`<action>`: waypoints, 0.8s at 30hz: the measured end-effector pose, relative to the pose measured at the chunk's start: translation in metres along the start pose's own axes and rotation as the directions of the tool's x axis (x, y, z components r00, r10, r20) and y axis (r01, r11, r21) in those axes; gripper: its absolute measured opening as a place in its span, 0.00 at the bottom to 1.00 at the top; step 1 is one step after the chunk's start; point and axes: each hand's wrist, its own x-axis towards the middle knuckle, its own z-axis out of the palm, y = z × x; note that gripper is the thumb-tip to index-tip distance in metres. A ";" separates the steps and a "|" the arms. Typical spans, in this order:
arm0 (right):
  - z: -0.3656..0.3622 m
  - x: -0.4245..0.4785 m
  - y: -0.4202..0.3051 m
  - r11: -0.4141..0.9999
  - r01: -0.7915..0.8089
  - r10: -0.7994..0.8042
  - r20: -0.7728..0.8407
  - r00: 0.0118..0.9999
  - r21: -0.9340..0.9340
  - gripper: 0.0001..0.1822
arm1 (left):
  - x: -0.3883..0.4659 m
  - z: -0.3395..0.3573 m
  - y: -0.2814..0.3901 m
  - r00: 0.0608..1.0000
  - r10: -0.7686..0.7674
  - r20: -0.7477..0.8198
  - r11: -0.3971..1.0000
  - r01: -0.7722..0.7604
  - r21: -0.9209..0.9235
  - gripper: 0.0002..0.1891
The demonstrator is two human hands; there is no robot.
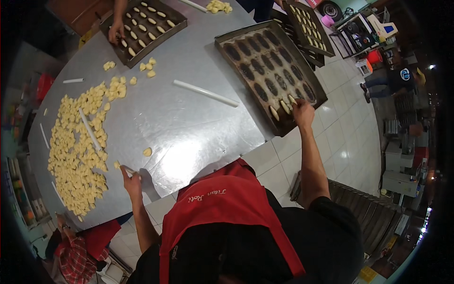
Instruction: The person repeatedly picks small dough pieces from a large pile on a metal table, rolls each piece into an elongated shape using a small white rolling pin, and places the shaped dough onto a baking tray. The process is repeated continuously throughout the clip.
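Note:
My right hand is over the near right part of a dark metal baking tray, its fingers at the end of a slim rolled dough piece. Two more dough rolls lie beside it in the tray, whose surface has rows of dark oval marks. My left hand is low over the metal table, with a white stick-like thing under or in the palm and a small dough lump at the fingertips. Another dough lump rests close by. A large heap of dough lumps spreads to the left.
A white rod lies mid-table; another lies on the heap. A co-worker's hand is at a filled tray at the far side. More filled trays are at the upper right. Another person in a checked shirt is at lower left.

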 end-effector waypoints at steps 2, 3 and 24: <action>0.009 0.020 0.024 0.997 0.014 -0.015 -0.017 1.000 -0.077 0.17 | -0.014 0.015 -0.002 1.000 0.005 0.023 0.994 -0.002 -0.110 0.24; 0.013 0.023 0.025 0.995 0.011 -0.008 0.035 0.999 -0.098 0.17 | -0.019 0.020 -0.008 0.999 0.044 0.013 0.984 -0.041 -0.171 0.23; 0.112 -0.149 -0.198 0.273 0.827 -0.953 0.018 0.303 0.492 0.17 | -0.126 0.136 0.138 0.570 0.804 0.169 0.497 -0.800 0.335 0.34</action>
